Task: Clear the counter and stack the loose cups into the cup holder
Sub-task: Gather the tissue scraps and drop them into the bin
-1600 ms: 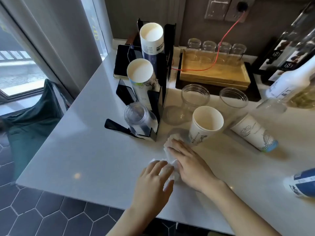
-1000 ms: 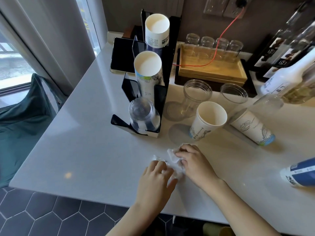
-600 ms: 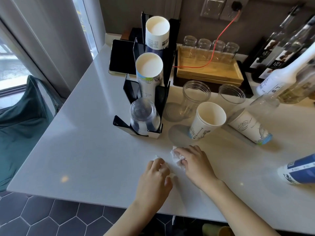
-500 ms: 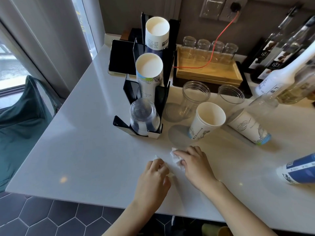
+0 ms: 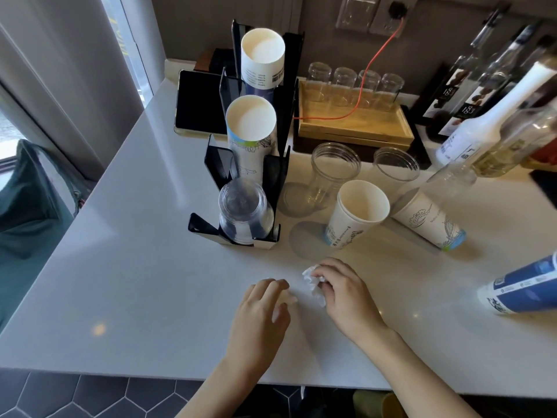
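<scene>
White crumpled tissue pinched in right hand, a scrap under curled left hand, both low on tabletop, apparently gathering litter. Loose paper cups unstacked beside cup holder.

I count three loose paper cups on the tabletop: one upright, one white lying down, one blue lying down. Two clear plastic cups stand behind them. The black holder carries three stacks. Four small glasses line one wooden tray. Two hands, one crumpled tissue.
</scene>
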